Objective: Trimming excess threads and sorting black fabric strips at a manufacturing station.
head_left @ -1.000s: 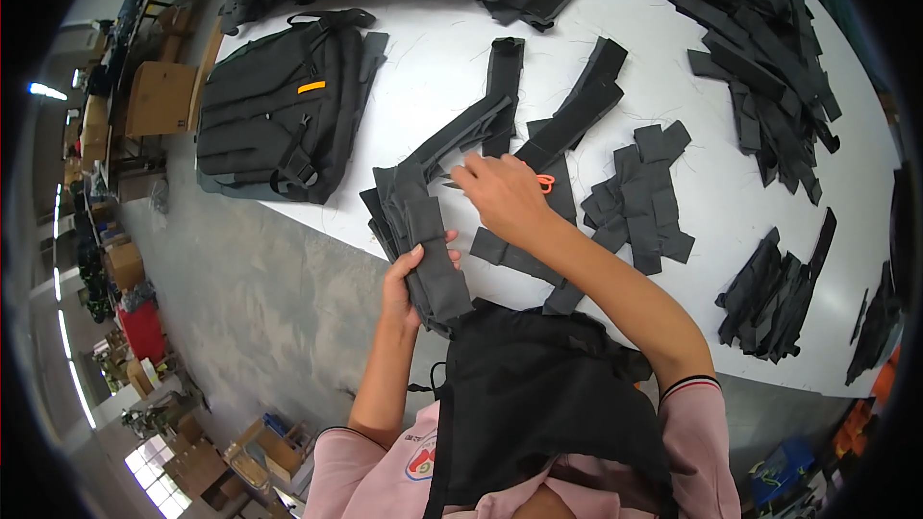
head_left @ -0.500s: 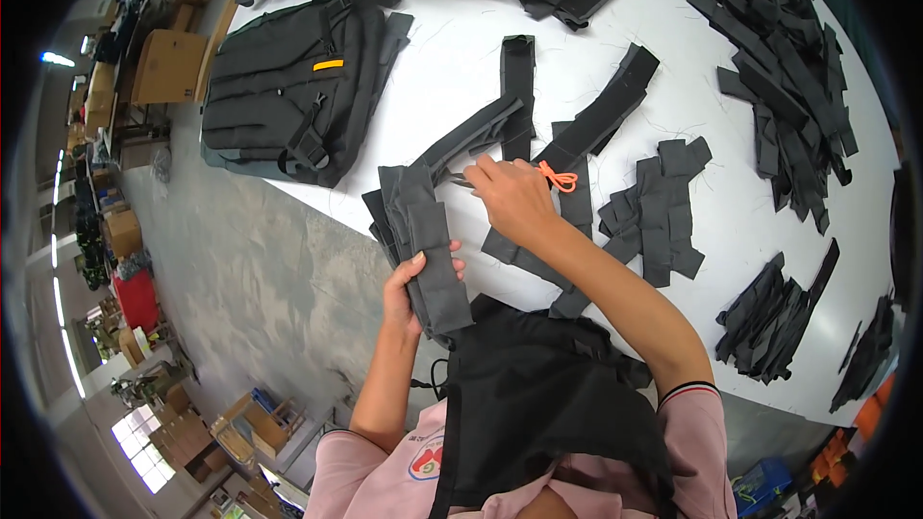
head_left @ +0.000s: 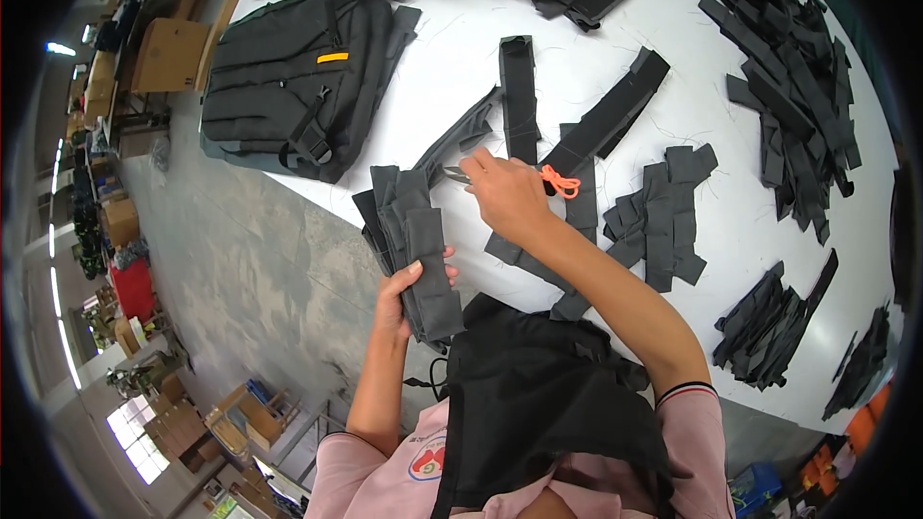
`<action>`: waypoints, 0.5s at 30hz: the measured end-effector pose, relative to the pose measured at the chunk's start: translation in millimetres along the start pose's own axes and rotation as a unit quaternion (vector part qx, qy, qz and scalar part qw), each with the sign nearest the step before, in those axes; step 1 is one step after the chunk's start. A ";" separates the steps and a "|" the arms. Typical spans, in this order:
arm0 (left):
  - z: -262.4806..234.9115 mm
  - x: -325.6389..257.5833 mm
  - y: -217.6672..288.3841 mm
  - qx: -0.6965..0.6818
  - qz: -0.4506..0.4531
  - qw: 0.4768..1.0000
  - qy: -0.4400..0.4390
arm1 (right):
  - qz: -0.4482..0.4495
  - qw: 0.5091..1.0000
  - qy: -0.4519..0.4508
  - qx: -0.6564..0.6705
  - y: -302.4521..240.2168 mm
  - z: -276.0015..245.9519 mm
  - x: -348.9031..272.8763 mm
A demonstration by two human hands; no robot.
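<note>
My left hand [head_left: 396, 300] is closed round a stack of dark grey fabric strips [head_left: 423, 250], thumb on top and fingertips showing at the right edge. From the top of the stack a loose strip [head_left: 465, 127] slants up and away to the right over the table. My right hand [head_left: 510, 194] grips a small pair of thread snips [head_left: 454, 174], whose metal tips point left beside that strip. An orange cord loop [head_left: 561, 183] hangs out at the right of this hand. Whether the blades touch the fabric, I cannot tell.
A black backpack [head_left: 279, 86] lies at the table's far left. Separate black strips [head_left: 519, 96] and overlapping grey strips [head_left: 668, 216] rest beyond and right of my hands. Larger strip heaps [head_left: 788, 86] cover the far and right sides. The white table [head_left: 433, 67] ends at my left.
The stack and both hands have shifted slightly left. The loose strip has swung lower, its far end pulled away from the upright black strip. Both hands keep their holds.
</note>
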State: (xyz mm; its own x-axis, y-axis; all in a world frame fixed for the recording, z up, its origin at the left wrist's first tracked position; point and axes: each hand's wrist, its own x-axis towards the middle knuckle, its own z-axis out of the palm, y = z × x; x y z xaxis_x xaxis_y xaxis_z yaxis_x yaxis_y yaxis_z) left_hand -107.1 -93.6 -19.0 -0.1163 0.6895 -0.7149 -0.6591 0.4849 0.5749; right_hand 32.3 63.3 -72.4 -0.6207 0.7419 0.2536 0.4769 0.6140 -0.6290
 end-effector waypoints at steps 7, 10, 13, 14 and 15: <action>8.8 -5.1 5.5 0.025 0.003 1.000 -0.012 | 0.003 0.996 -0.083 -0.023 -8.8 13.1 25.0; 6.1 -10.2 7.4 0.043 0.010 0.999 0.009 | 0.040 0.995 -0.091 0.000 -6.7 12.6 20.0; -0.1 -17.4 22.5 0.124 0.077 0.989 0.029 | 0.116 0.989 -0.052 0.077 -3.8 -0.5 1.1; -8.0 -14.6 28.3 0.171 0.110 0.977 0.062 | 0.170 0.976 -0.018 0.137 -3.9 -4.4 -5.8; -10.5 -3.6 36.8 0.220 0.156 0.960 0.076 | 0.240 0.953 -0.004 0.183 -1.9 -7.4 -14.4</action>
State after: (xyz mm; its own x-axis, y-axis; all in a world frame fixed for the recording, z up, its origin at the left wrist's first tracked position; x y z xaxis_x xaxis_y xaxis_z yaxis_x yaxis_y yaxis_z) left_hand -138.8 -83.9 0.6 -0.3860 0.7680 -0.5110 -0.2011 0.4705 0.8592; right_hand 44.9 53.4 -69.5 -0.3910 0.9108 -0.1324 0.4583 0.0680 -0.8862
